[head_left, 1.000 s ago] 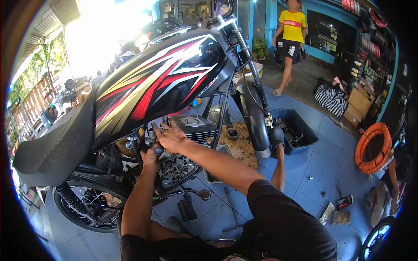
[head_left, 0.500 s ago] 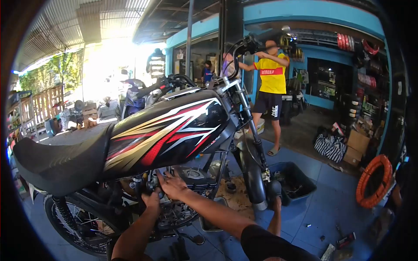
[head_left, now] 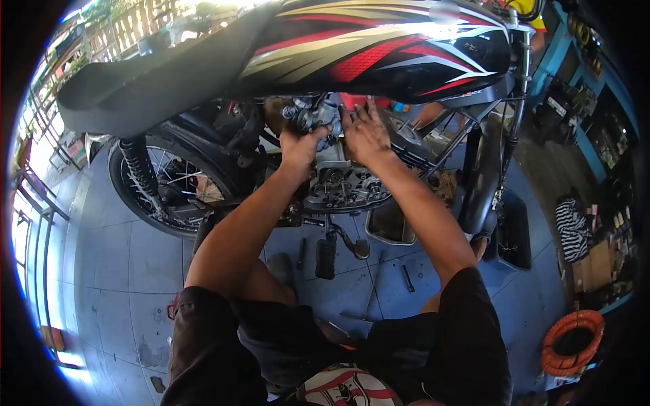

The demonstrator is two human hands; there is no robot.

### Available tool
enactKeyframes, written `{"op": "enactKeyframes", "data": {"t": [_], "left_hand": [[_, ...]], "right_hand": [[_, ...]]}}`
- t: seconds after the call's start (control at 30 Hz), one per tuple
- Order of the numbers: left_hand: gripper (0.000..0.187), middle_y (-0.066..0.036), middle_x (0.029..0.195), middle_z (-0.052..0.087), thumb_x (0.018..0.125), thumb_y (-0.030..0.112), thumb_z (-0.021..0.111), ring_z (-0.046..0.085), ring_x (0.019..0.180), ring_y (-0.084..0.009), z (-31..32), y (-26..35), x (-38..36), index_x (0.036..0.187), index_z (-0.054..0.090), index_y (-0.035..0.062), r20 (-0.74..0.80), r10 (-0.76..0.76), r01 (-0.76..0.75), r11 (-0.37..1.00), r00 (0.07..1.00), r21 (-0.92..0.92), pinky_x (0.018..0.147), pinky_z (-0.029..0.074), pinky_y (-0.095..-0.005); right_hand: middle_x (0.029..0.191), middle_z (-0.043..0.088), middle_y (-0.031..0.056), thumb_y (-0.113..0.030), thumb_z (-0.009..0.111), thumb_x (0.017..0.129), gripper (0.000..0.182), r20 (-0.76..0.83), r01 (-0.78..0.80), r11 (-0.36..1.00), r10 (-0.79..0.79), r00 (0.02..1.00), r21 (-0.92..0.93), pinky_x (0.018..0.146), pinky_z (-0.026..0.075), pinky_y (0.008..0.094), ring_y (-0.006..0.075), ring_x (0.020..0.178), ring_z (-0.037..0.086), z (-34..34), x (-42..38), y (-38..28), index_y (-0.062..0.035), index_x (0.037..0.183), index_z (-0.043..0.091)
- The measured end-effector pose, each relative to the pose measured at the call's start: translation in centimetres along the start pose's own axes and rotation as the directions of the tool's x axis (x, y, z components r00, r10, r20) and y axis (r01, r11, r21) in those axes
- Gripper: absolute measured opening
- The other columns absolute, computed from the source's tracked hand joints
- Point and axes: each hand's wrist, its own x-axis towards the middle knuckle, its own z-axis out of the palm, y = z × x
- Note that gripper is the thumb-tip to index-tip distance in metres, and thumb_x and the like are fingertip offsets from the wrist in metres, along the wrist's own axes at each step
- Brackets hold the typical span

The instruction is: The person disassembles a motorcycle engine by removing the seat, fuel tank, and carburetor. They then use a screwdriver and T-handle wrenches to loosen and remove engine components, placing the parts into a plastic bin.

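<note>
A motorcycle with a black, gold and red tank (head_left: pixel 379 47) stands sideways in front of me. My left hand (head_left: pixel 299 150) is closed around the lower side of a silver carburetor (head_left: pixel 328 116) under the tank. Just to its right, my right hand (head_left: pixel 367 137) lies over the engine's cylinder area with its fingers stretched out and somewhat apart. Its fingertips reach up under the tank, beside the carburetor. Below both hands, the exposed lower engine (head_left: pixel 345 189) shows its metal inner parts.
A foot pedal (head_left: pixel 326 256) hangs below the engine. Behind it sits a shallow pan (head_left: pixel 391 227). A dark bin (head_left: pixel 512 230) stands by the front wheel. Tools, including a dark rod (head_left: pixel 407 278), lie on the tiled floor. An orange tire (head_left: pixel 573 343) is at right.
My view has tilted down, so the motorcycle appears higher and my lap now shows. Both hands stay at the carburetor area, with the left still gripping it.
</note>
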Motion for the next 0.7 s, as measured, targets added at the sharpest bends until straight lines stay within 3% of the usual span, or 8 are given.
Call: {"op": "enactKeyframes", "data": {"t": [0.13, 0.23, 0.27, 0.43, 0.5, 0.57, 0.63, 0.7], "left_hand": [[0.047, -0.007, 0.104, 0.067, 0.068, 0.001, 0.079, 0.062, 0.092, -0.0181, -0.5, 0.8, 0.0, 0.110, 0.060, -0.0012, 0.041, -0.021, 0.022, 1.000, 0.999, -0.005, 0.085, 0.048, -0.0320], [0.049, -0.009, 0.105, 0.067, 0.067, 0.002, 0.080, 0.062, 0.093, -0.0186, -0.6, 1.7, -0.4, 0.110, 0.059, -0.0021, 0.010, -0.003, 0.002, 0.998, 1.000, 0.067, 0.087, 0.048, -0.0322], [0.052, -0.010, 0.106, 0.067, 0.066, 0.002, 0.081, 0.062, 0.095, -0.0192, -0.6, 1.6, -0.4, 0.111, 0.057, -0.0025, 0.020, 0.015, -0.016, 0.998, 1.000, 0.052, 0.088, 0.048, -0.0326], [0.055, -0.011, 0.107, 0.066, 0.065, 0.002, 0.083, 0.063, 0.096, -0.0198, -1.0, 1.1, 0.0, 0.113, 0.057, -0.0035, 0.012, 0.000, 0.000, 1.000, 1.000, 0.031, 0.089, 0.048, -0.0330], [0.050, -0.008, 0.107, 0.066, 0.068, 0.003, 0.080, 0.062, 0.096, -0.0197, -1.3, 1.2, 0.1, 0.113, 0.058, -0.0031, 0.057, -0.034, 0.029, 0.995, 0.998, 0.093, 0.089, 0.047, -0.0330], [0.048, -0.009, 0.106, 0.067, 0.069, 0.003, 0.080, 0.062, 0.095, -0.0193, -1.5, 1.1, 0.2, 0.112, 0.059, -0.0026, 0.030, 0.002, -0.005, 0.997, 1.000, 0.073, 0.088, 0.047, -0.0330], [0.052, -0.010, 0.105, 0.068, 0.064, 0.004, 0.084, 0.063, 0.094, -0.0189, -1.5, 1.4, 0.2, 0.109, 0.060, -0.0036, 0.011, -0.014, 0.013, 0.996, 1.000, 0.087, 0.087, 0.049, -0.0327], [0.051, -0.010, 0.104, 0.068, 0.064, 0.004, 0.083, 0.063, 0.093, -0.0190, -1.4, 1.7, -0.1, 0.109, 0.060, -0.0037, 0.015, -0.028, 0.027, 0.998, 1.000, 0.055, 0.087, 0.048, -0.0329]], "right_hand": [[0.119, 0.064, 0.0167, -0.018, 0.056, 0.081, 0.042, 0.217, 0.069, 0.996, -0.078, 0.973, 0.048, 0.120, 0.014, 0.0443, 0.0308, 0.123, 0.052, -0.8, 1.2, 0.3, -0.0012, 0.119, 0.063], [0.117, 0.065, 0.0161, -0.022, 0.059, 0.081, 0.030, 0.210, 0.130, 0.989, -0.142, 0.967, 0.073, 0.117, 0.023, 0.0440, 0.0305, 0.119, 0.055, -1.0, 1.9, 0.8, -0.0067, 0.103, 0.071], [0.115, 0.066, 0.0163, -0.026, 0.063, 0.079, 0.030, 0.214, 0.143, 0.988, -0.153, 0.965, 0.065, 0.111, 0.031, 0.0445, 0.0314, 0.116, 0.057, -1.3, 1.9, 1.2, -0.0082, 0.101, 0.072], [0.116, 0.065, 0.0169, -0.031, 0.069, 0.077, 0.032, 0.302, 0.079, 0.986, -0.119, 0.946, 0.144, 0.106, 0.034, 0.0464, 0.0322, 0.117, 0.056, -2.2, 3.8, 1.3, -0.0058, 0.096, 0.073], [0.118, 0.063, 0.0175, -0.034, 0.070, 0.076, 0.034, -0.027, 0.182, 0.981, -0.181, 0.983, 0.064, 0.104, 0.036, 0.0467, 0.0317, 0.117, 0.056, -1.7, 3.7, 1.7, -0.0045, 0.093, 0.073], [0.119, 0.062, 0.0178, -0.034, 0.069, 0.077, 0.035, 0.069, 0.160, 0.975, -0.172, 0.983, 0.154, 0.100, 0.039, 0.0459, 0.0317, 0.116, 0.056, -0.6, 3.9, 2.6, -0.0024, 0.092, 0.072], [0.112, 0.065, 0.0152, -0.030, 0.067, 0.080, 0.030, -0.218, 0.162, 0.975, -0.126, 0.968, 0.152, 0.096, 0.042, 0.0438, 0.0317, 0.115, 0.056, 0.3, 3.2, 2.8, -0.0016, 0.090, 0.072], [0.107, 0.067, 0.0132, -0.027, 0.065, 0.085, 0.026, -0.286, 0.167, 0.977, -0.124, 0.950, 0.132, 0.089, 0.048, 0.0425, 0.0321, 0.106, 0.061, 0.7, 2.8, 2.7, -0.0023, 0.089, 0.072]]}}
